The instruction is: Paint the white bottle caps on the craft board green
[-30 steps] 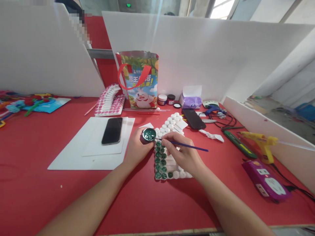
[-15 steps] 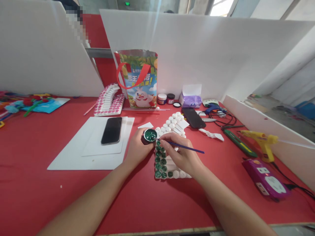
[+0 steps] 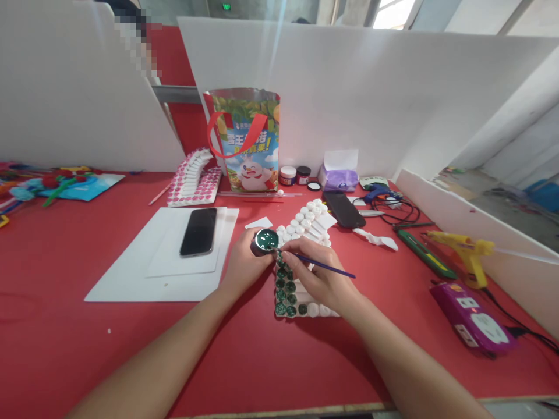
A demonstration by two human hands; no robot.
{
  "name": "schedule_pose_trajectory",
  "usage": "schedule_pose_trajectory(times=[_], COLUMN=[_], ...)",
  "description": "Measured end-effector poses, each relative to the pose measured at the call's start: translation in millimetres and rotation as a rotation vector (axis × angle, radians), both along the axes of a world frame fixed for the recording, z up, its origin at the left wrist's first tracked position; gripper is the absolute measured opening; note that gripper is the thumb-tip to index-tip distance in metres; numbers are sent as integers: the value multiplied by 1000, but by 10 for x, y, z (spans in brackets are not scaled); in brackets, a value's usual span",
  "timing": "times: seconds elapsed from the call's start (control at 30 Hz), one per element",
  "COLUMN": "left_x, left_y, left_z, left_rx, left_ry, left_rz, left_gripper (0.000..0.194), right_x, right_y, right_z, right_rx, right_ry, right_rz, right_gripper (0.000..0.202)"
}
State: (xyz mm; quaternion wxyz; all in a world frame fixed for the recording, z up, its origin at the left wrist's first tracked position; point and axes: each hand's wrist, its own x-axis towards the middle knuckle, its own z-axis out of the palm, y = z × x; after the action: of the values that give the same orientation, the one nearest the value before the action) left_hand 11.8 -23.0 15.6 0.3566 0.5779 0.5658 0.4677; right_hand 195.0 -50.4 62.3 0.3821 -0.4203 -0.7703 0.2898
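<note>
My left hand [image 3: 248,261] is closed around a small jar of green paint [image 3: 266,239], its mouth tilted toward me. Between the fingers and thumb of my right hand [image 3: 321,267] is a thin dark-blue paintbrush [image 3: 332,268], whose tip is at the jar's near right rim. Under my right hand lies a craft piece [image 3: 313,309] made of white rolls with round ends. The round ends down its left side are painted dark green; those at the far end and lower right are white. My right hand hides the middle of the piece.
A phone [image 3: 198,231] rests on white boards [image 3: 126,273] to the left. Behind stand a colourful bag [image 3: 251,145], paint jars [image 3: 288,174] and a purple tissue pack [image 3: 339,177]. Rightward lie another phone [image 3: 345,209], a green cutter [image 3: 425,254], a yellow glue gun [image 3: 465,250] and a purple power strip [image 3: 471,319].
The brush has shifted slightly left and its handle end has dropped a little, with its tip closer to the jar's rim. The jar stays in my left hand.
</note>
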Motion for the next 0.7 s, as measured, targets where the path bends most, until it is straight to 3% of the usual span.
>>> schedule_pose_trajectory(times=[0.2, 0.43, 0.57, 0.7], left_x=[2, 5, -8, -3], left_y=[11, 10, 17, 17], left_z=[16, 38, 15, 2], left_rx=[-11, -27, -25, -5], left_ry=[-3, -9, -3, 0], left_rz=[2, -1, 2, 11], left_gripper=[40, 40, 42, 39], right_x=[-24, -33, -36, -31], right_y=[-10, -10, -14, 10], right_z=[-22, -31, -7, -35], right_rx=[89, 87, 22, -138], right_ry=[-121, -117, -55, 145], right_rz=[56, 53, 25, -45], right_gripper=[17, 18, 19, 28])
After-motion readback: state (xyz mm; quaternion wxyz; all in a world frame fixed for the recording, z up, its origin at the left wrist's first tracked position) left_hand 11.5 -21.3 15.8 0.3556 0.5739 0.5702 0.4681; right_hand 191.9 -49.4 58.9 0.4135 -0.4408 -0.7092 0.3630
